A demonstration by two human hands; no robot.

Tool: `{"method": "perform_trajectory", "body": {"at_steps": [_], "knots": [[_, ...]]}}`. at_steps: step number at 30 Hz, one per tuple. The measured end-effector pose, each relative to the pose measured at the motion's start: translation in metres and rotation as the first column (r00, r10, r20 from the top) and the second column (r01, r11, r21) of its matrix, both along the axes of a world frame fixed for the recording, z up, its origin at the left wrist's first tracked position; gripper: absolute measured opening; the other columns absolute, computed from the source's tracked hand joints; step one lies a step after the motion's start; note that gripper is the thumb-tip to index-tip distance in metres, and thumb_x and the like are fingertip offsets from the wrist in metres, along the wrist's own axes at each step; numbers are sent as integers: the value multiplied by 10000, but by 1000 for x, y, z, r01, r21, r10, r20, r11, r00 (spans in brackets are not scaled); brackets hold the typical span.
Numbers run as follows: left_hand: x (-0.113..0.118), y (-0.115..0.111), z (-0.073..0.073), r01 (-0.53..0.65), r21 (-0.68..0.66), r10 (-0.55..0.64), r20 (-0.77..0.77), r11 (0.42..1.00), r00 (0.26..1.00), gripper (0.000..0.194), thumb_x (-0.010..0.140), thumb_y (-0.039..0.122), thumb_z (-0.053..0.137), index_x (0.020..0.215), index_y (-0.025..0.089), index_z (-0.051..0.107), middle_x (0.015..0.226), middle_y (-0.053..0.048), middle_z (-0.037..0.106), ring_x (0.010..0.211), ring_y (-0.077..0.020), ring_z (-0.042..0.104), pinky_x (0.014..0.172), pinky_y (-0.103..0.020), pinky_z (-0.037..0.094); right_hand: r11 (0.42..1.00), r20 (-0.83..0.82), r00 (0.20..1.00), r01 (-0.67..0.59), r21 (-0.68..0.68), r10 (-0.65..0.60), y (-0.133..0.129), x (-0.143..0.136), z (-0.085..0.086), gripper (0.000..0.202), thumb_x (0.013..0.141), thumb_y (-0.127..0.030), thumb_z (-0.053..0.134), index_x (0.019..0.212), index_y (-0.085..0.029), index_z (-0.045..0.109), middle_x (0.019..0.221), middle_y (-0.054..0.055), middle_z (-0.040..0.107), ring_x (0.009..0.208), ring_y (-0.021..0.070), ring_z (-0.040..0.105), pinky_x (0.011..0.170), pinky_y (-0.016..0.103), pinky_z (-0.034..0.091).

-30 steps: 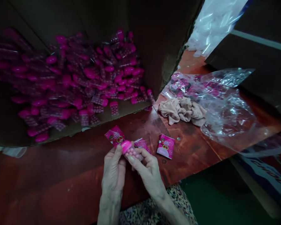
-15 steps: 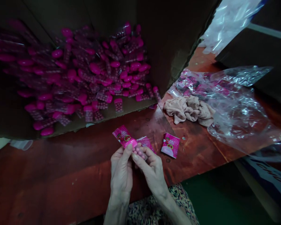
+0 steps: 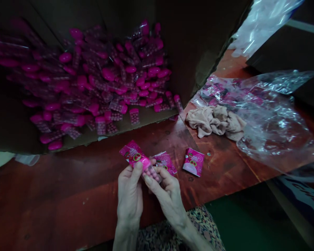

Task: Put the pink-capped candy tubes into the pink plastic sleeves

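Between my hands is a small clear candy container filled with pink balls, tilted with its capped end up and to the left. A printed pink label sleeve sits over its cap end. My left hand pinches the sleeve and cap, thumb on top. My right hand grips the clear lower end between thumb and fingers. Just behind my right fingers lie several flat pink labels, partly hidden. Farther right a small stack of the same labels rests on the red-brown table.
A large cardboard box on its side holds a heap of pink-capped candy containers. To its right are a crumpled beige cloth and a clear plastic bag with pink pieces. A translucent cup lies at left.
My hands have shifted slightly left with the container and its sleeve. The view has moved a little, so the surroundings appear farther right. My grip looks the same.
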State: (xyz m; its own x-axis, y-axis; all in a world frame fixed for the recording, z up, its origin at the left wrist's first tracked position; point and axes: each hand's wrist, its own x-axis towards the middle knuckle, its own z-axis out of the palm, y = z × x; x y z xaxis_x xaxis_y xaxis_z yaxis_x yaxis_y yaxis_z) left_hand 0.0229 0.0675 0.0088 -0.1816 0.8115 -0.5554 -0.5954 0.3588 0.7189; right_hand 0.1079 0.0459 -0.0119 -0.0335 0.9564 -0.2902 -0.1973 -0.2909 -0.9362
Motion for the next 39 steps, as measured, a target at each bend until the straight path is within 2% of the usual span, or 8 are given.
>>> {"method": "perform_trajectory", "body": {"at_steps": [5, 10, 13, 16, 26, 31, 35, 39], "knots": [[2, -4, -4, 56, 22, -54, -65, 998, 996, 147, 692, 251, 678, 789, 147, 715, 654, -50, 691, 723, -177, 644, 713, -291, 498, 1000, -59, 998, -13, -14, 12, 0, 3, 3, 172, 797, -318, 585, 878, -168, 598, 704, -26, 549, 572, 64, 459, 516, 156, 393], [-3, -4, -10, 155, 37, -157, 83, 987, 984, 141, 706, 235, 663, 800, 147, 720, 701, -61, 699, 739, -177, 643, 748, -300, 489, 987, 270, 957, 69, 145, -106, -5, 2, -1, 150, 807, -289, 567, 886, -166, 600, 701, -1, 615, 580, 99, 545, 548, 186, 450], [1, -4, -10, 90, 65, -97, 122, 994, 988, 157, 725, 249, 642, 820, 148, 716, 786, -77, 709, 781, -186, 639, 771, -312, 483, 963, 384, 906, 82, 256, -179, -7, -2, -5, 167, 809, -277, 564, 923, -159, 592, 721, 19, 648, 589, 120, 586, 572, 206, 476], [10, -6, -10, 23, 71, -32, 128, 997, 991, 180, 749, 277, 615, 832, 151, 712, 834, -86, 709, 809, -193, 636, 785, -321, 478, 972, 412, 893, 96, 214, -180, -7, -2, -6, 195, 811, -300, 561, 935, -152, 591, 711, 28, 652, 578, 130, 595, 558, 214, 481], [-1, -3, -10, 9, 73, -15, 92, 997, 996, 181, 768, 282, 598, 794, 143, 711, 735, -70, 697, 715, -163, 623, 718, -283, 480, 999, 66, 997, -24, -32, 26, 3, 2, 3, 205, 816, -370, 552, 848, -171, 587, 624, -23, 556, 528, 90, 500, 502, 187, 431], [9, -9, -10, -148, 36, 146, 45, 988, 988, 135, 725, 277, 646, 666, 163, 686, 597, -4, 644, 552, -103, 567, 612, -224, 465, 997, 289, 954, 66, 46, -77, -5, -7, 2, 244, 795, -349, 565, 926, -148, 609, 701, 33, 642, 587, 136, 580, 539, 214, 473], [11, -14, -13, -61, 28, 59, 88, 998, 994, 153, 728, 293, 641, 732, 150, 698, 677, -41, 676, 617, -132, 598, 666, -257, 472, 991, 316, 943, 71, 113, -104, -2, -1, 8, 200, 790, -308, 577, 915, -162, 626, 716, 30, 662, 584, 133, 592, 551, 209, 483], [5, -11, -11, 25, 65, -31, 99, 998, 995, 189, 721, 315, 646, 788, 148, 704, 786, -83, 701, 729, -180, 625, 722, -298, 475, 1000, 99, 995, 2, -3, -2, 7, 6, 14, 173, 792, -328, 581, 848, -169, 620, 671, -6, 605, 543, 93, 526, 519, 189, 453]]}}
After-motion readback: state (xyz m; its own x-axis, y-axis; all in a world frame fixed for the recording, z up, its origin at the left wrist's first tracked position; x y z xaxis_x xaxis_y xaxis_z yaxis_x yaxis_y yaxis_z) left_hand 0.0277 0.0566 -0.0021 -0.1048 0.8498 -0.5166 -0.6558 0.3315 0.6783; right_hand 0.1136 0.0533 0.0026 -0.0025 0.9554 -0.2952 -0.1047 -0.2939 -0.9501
